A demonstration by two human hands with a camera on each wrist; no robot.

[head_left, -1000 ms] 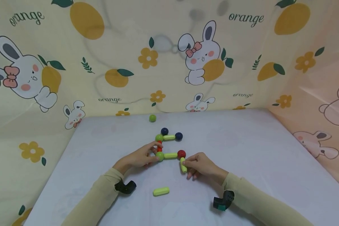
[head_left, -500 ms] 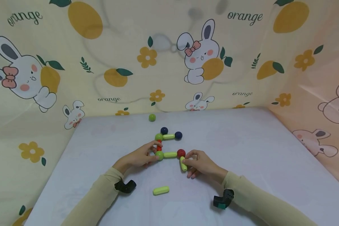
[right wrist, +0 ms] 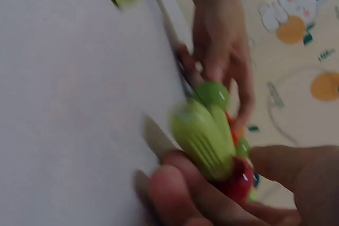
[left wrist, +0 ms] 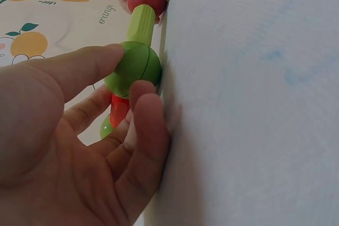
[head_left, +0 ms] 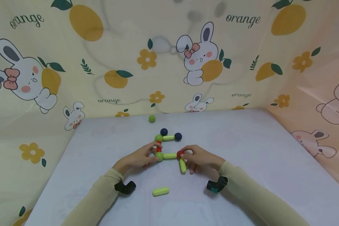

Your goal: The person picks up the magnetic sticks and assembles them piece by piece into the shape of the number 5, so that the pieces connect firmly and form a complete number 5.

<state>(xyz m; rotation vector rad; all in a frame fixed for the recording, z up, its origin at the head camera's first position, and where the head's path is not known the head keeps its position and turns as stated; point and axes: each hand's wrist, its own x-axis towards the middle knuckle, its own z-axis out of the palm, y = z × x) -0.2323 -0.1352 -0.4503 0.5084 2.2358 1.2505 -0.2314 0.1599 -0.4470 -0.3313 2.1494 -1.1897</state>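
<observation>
Left hand [head_left: 139,158]: we pinch the green ball [head_left: 159,156] between thumb and fingertips, palm low on the white table [head_left: 257,163], forearm angled in from the near left. An orange rod [head_left: 159,146] runs from that ball up to a second green ball [head_left: 158,138].

Centre: a lime rod [head_left: 170,155] links the held green ball to the red ball [head_left: 180,153]. Risk, as we judge it: these joints look loose, so a twist or uneven pull from either hand could pop one apart and send a ball rolling.

Right hand [head_left: 199,158]: fingers curl around the red ball, wrist bent inward. A second lime rod [head_left: 182,165] hangs from it toward us; the blurred wrist view hides whether the fingers touch that rod.
</observation>
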